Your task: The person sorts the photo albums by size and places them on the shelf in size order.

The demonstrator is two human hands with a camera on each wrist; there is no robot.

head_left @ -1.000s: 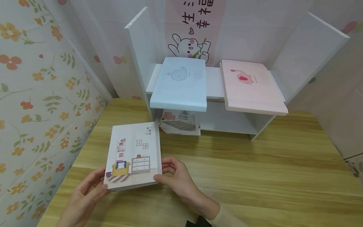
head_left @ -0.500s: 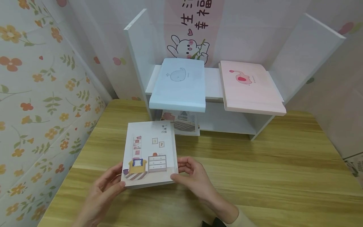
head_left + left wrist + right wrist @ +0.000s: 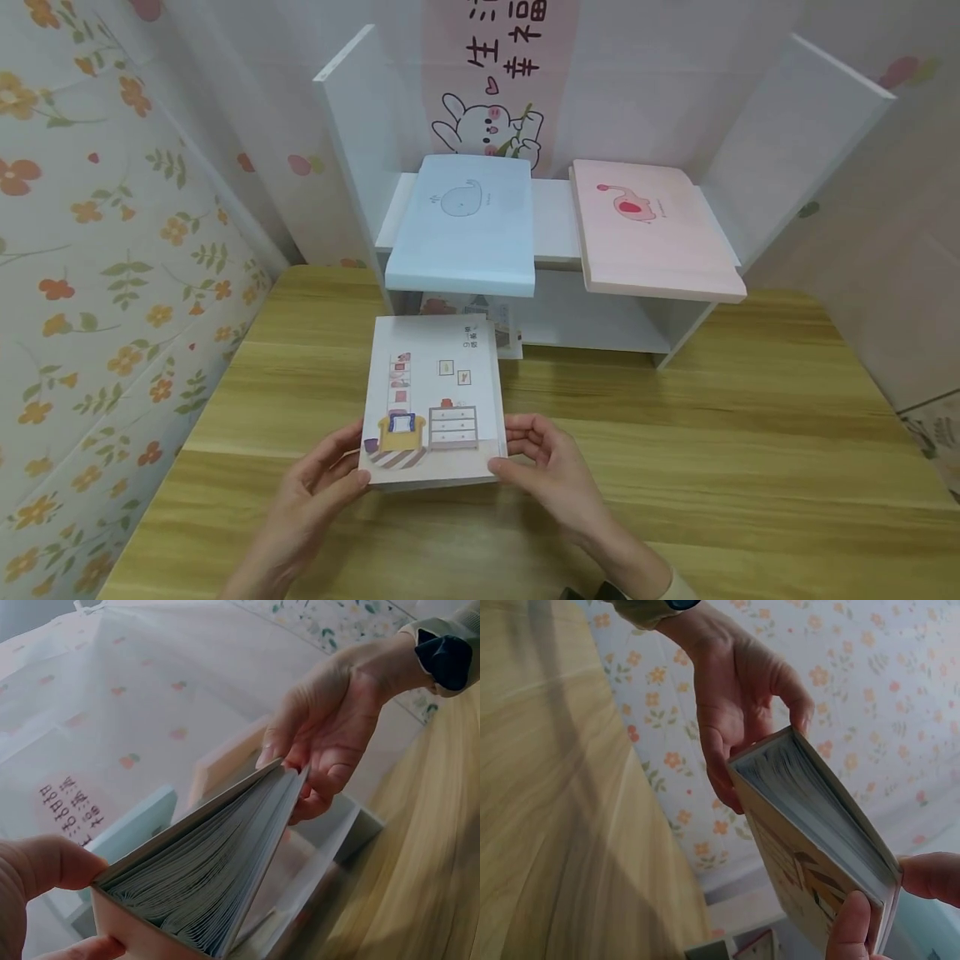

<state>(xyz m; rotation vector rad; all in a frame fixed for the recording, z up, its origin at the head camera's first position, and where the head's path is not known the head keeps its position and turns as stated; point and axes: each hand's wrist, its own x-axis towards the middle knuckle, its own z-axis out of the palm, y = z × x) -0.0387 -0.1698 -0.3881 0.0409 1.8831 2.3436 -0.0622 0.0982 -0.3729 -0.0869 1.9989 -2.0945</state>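
Observation:
A white photo album point(image 3: 427, 379), its cover printed with a yellow armchair and a chest of drawers, is held face up in front of the shelf point(image 3: 592, 321). My left hand point(image 3: 318, 487) pinches its near left corner, thumb on the cover and fingers beneath. At the near right corner my right hand point(image 3: 558, 479) grips it the same way. In the left wrist view the album's pages point(image 3: 202, 870) fan out between the covers, the thick spine on the left hand's side. Partly hidden behind it, a similar album point(image 3: 513, 333) lies on the shelf's lower level.
On the upper level lie a light blue album point(image 3: 465, 225) with a whale and a pink album point(image 3: 652, 233) with an elephant, both jutting over the front edge. White side panels point(image 3: 360, 133) rise at both ends. A floral curtain point(image 3: 112, 333) borders the wooden table point(image 3: 712, 467) on the left.
Both hands have carried the white album to the right, from the table's left part to before the shelf's left half. It now overlaps the lower album more. The grip stays the same.

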